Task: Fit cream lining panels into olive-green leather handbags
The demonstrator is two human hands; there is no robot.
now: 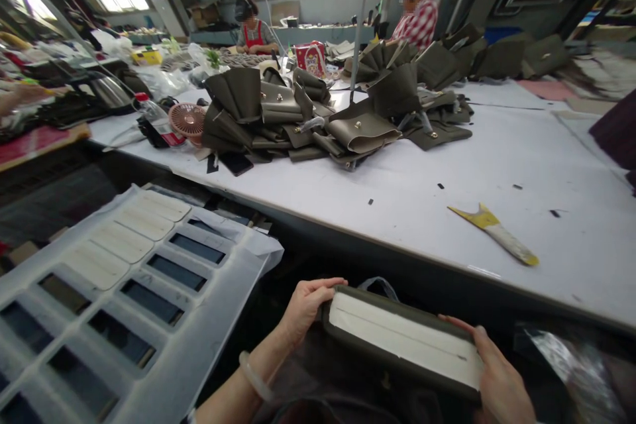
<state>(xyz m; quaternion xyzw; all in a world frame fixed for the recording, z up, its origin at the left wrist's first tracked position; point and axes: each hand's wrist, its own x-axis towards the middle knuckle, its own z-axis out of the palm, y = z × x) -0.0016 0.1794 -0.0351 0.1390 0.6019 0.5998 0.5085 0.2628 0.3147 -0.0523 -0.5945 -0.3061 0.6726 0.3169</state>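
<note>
Low in front of me I hold a dark olive box-shaped bag body (397, 362), tilted, with a white panel or insert (403, 333) filling its long upward-facing side. My left hand (309, 308) grips its left end, thumb and fingers at the upper corner. At the opposite end, my right hand (501, 377) is closed round the right edge, fingers along the far side. Left of my hands is a pale tray (199, 334) with rows of slots, several covered by white panels (144, 215).
Ahead, a white table (497, 165) bears a heap of olive bag pieces (362, 126), a pink fan (187, 120), a bottle (159, 120), a black phone (236, 163) and a yellow-and-white tool (497, 232). Two people sit at work beyond. The table's dark front edge runs just past my hands.
</note>
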